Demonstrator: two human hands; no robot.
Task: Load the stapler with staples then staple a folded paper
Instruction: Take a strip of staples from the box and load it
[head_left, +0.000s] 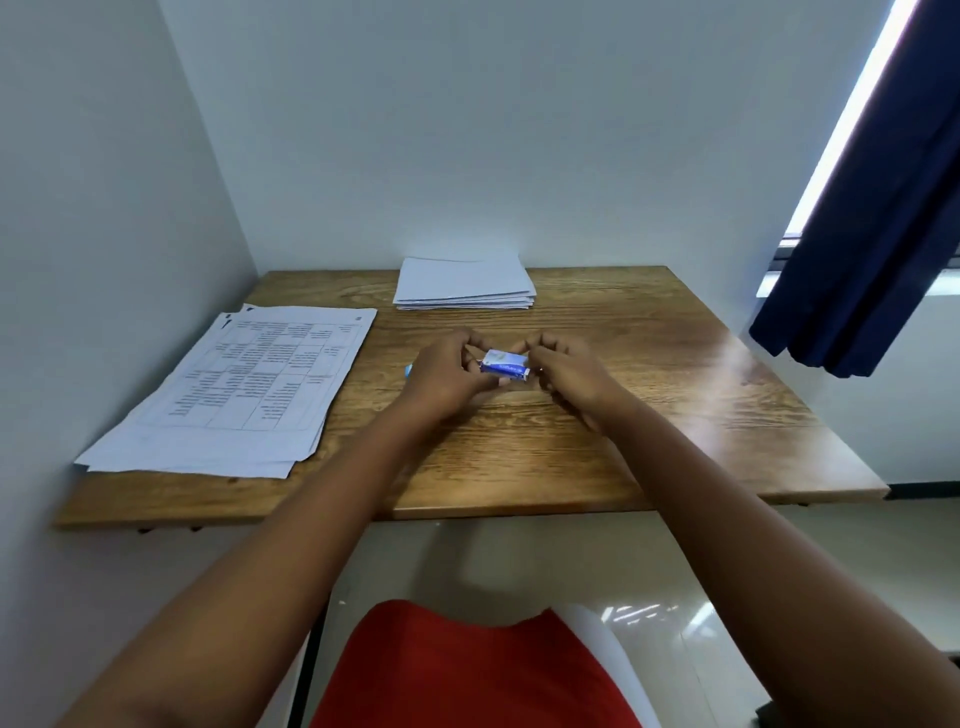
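While the printed sheets (223, 384) lie flat at the wooden tabletop's (649, 374) left, the left hand (447, 376) hides all but a blue tip (409, 370), perhaps the stapler, and shares a closed grip with the right hand (569, 376) on a small glossy blue box (505, 362) at mid-tabletop.

Both bare forearms reach forward, converging; the left hand (451, 375) and right hand (567, 375) face each other, fingers curled, fingertips pinching.
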